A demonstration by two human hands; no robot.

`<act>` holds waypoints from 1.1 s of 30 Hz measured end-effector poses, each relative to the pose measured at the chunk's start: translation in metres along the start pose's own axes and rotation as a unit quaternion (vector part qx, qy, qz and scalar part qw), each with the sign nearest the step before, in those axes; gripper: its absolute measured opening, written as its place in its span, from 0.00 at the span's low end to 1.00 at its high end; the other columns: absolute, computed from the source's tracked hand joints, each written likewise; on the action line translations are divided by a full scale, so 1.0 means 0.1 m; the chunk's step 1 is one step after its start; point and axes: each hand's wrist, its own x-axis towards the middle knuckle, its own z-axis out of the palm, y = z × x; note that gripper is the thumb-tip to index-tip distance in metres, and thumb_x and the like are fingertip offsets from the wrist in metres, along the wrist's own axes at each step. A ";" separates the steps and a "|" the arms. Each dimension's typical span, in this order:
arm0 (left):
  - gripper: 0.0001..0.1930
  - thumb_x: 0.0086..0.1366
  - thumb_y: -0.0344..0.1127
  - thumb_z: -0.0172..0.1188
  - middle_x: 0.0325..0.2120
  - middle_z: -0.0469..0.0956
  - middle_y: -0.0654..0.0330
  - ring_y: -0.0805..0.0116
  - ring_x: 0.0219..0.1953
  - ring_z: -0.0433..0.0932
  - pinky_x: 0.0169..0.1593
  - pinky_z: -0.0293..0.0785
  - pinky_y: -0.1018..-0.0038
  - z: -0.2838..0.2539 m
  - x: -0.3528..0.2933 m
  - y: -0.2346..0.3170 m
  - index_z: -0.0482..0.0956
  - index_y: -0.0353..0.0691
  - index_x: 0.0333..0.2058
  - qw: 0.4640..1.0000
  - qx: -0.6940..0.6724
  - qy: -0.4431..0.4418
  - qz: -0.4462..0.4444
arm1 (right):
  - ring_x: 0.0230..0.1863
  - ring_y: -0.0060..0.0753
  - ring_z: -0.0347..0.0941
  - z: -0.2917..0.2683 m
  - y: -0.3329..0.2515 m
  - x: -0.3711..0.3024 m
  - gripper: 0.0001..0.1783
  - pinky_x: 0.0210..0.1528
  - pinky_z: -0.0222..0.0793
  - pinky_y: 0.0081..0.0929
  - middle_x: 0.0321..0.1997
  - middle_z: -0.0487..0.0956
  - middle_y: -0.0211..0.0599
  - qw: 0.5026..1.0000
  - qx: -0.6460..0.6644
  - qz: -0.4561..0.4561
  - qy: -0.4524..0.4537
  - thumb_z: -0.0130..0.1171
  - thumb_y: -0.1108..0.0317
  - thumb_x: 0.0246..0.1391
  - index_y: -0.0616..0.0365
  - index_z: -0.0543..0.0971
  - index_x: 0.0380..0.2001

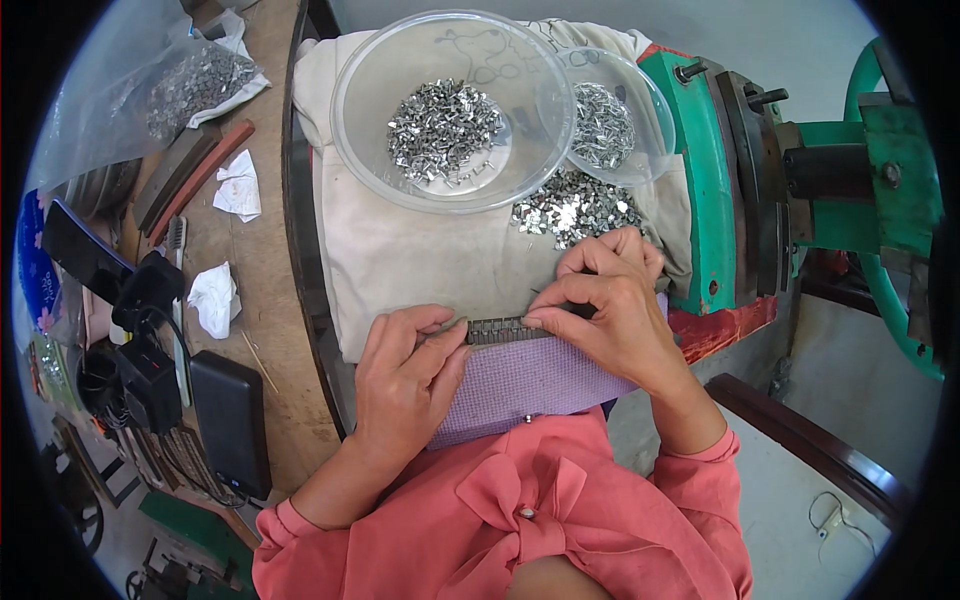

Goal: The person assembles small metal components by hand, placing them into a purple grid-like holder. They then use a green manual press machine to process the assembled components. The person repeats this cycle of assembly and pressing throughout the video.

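Observation:
A short dark metal strip (pixel 497 331) with a row of close-set slots or teeth lies across the near edge of the cloth, beside a purple woven mat (pixel 540 385). My left hand (pixel 405 375) is closed on its left end, thumb and fingertips pressed together there. At the right end, my right hand (pixel 615 305) is bent in a pinch, the thumb tip touching the strip. Whatever sits between those fingertips is too small and hidden to make out. Just beyond my right hand spreads a loose pile of small shiny metal pieces (pixel 575 207).
On the beige cloth (pixel 420 260) stand a large clear bowl (pixel 350 130) and a smaller clear bowl (pixel 660 110), both with small metal pieces. A green machine (pixel 690 200) borders the right. The wooden bench (pixel 290 330) at left holds a black power bank (pixel 229 420) and crumpled tissues (pixel 213 300).

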 end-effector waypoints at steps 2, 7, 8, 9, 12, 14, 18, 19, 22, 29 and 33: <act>0.15 0.50 0.20 0.71 0.42 0.79 0.53 0.59 0.38 0.78 0.39 0.77 0.69 0.00 -0.01 0.00 0.86 0.35 0.40 1.000 0.000 -0.001 -0.005 | 0.47 0.34 0.62 -0.04 0.03 -0.02 0.09 0.55 0.46 0.41 0.33 0.74 0.20 1.000 -0.008 0.003 -0.005 0.76 0.56 0.40 0.44 0.89 0.26; 0.15 0.50 0.20 0.70 0.42 0.79 0.53 0.59 0.38 0.78 0.40 0.77 0.69 -0.01 0.00 0.01 0.86 0.34 0.40 1.000 -0.002 -0.001 -0.008 | 0.47 0.34 0.63 -0.06 0.03 -0.03 0.08 0.55 0.46 0.40 0.33 0.74 0.19 1.000 -0.007 0.004 -0.001 0.75 0.57 0.41 0.43 0.89 0.26; 0.15 0.50 0.20 0.70 0.42 0.79 0.53 0.59 0.38 0.78 0.40 0.77 0.69 -0.01 0.00 0.02 0.86 0.34 0.40 1.000 -0.001 -0.002 -0.007 | 0.47 0.34 0.63 -0.05 0.01 -0.02 0.08 0.54 0.46 0.40 0.32 0.74 0.19 1.000 -0.004 0.007 -0.002 0.75 0.57 0.41 0.43 0.89 0.26; 0.15 0.50 0.20 0.70 0.42 0.79 0.53 0.59 0.38 0.78 0.40 0.77 0.69 -0.01 0.01 0.02 0.86 0.34 0.40 1.000 -0.001 -0.003 -0.008 | 0.47 0.34 0.63 -0.05 0.01 -0.02 0.08 0.54 0.46 0.40 0.32 0.74 0.19 1.000 0.000 0.009 -0.002 0.75 0.57 0.41 0.43 0.89 0.26; 0.16 0.50 0.20 0.70 0.42 0.79 0.53 0.59 0.38 0.78 0.40 0.77 0.69 -0.01 0.00 0.02 0.86 0.34 0.40 1.000 -0.001 -0.005 -0.011 | 0.46 0.29 0.63 -0.06 0.03 -0.04 0.10 0.55 0.47 0.37 0.32 0.73 0.15 1.000 -0.022 0.014 -0.002 0.77 0.56 0.37 0.42 0.89 0.26; 0.16 0.50 0.20 0.70 0.42 0.79 0.53 0.59 0.39 0.78 0.40 0.77 0.69 -0.01 0.00 0.01 0.86 0.34 0.40 1.000 -0.001 -0.004 -0.011 | 0.46 0.32 0.62 -0.09 0.06 -0.06 0.09 0.54 0.46 0.39 0.32 0.73 0.18 1.000 -0.024 0.008 0.001 0.76 0.56 0.40 0.43 0.89 0.26; 0.16 0.50 0.20 0.70 0.42 0.79 0.53 0.59 0.39 0.78 0.40 0.78 0.69 -0.01 0.00 0.00 0.86 0.34 0.40 1.000 -0.001 -0.004 -0.006 | 0.46 0.34 0.62 -0.11 0.04 -0.05 0.08 0.54 0.46 0.40 0.32 0.73 0.19 1.000 -0.015 0.011 0.000 0.75 0.56 0.41 0.43 0.89 0.26; 0.16 0.50 0.20 0.70 0.42 0.79 0.53 0.59 0.39 0.78 0.40 0.78 0.69 -0.01 0.00 0.00 0.86 0.34 0.40 1.000 0.000 -0.005 -0.003 | 0.46 0.32 0.62 -0.10 0.03 -0.05 0.09 0.54 0.46 0.39 0.32 0.73 0.18 1.000 -0.019 0.014 0.000 0.76 0.56 0.40 0.42 0.89 0.26; 0.16 0.50 0.20 0.70 0.42 0.79 0.53 0.59 0.39 0.78 0.41 0.78 0.69 -0.01 0.00 0.00 0.85 0.35 0.40 1.000 -0.002 -0.005 -0.001 | 0.46 0.29 0.63 -0.07 0.03 -0.05 0.10 0.55 0.47 0.37 0.32 0.72 0.16 0.999 -0.029 0.018 0.001 0.77 0.56 0.37 0.42 0.89 0.26; 0.15 0.49 0.20 0.71 0.40 0.79 0.55 0.58 0.38 0.78 0.38 0.77 0.68 0.00 0.02 0.01 0.85 0.33 0.38 1.000 -0.005 0.014 0.006 | 0.46 0.33 0.62 -0.14 0.07 -0.07 0.09 0.54 0.47 0.40 0.32 0.74 0.18 1.000 -0.019 0.018 -0.009 0.75 0.55 0.41 0.43 0.89 0.26; 0.15 0.49 0.20 0.71 0.41 0.80 0.54 0.58 0.38 0.78 0.40 0.77 0.68 0.00 0.02 0.01 0.85 0.33 0.39 1.000 -0.005 0.005 0.004 | 0.46 0.33 0.62 -0.12 0.08 -0.06 0.08 0.54 0.47 0.40 0.32 0.74 0.18 1.000 -0.020 0.014 -0.009 0.75 0.56 0.41 0.43 0.89 0.26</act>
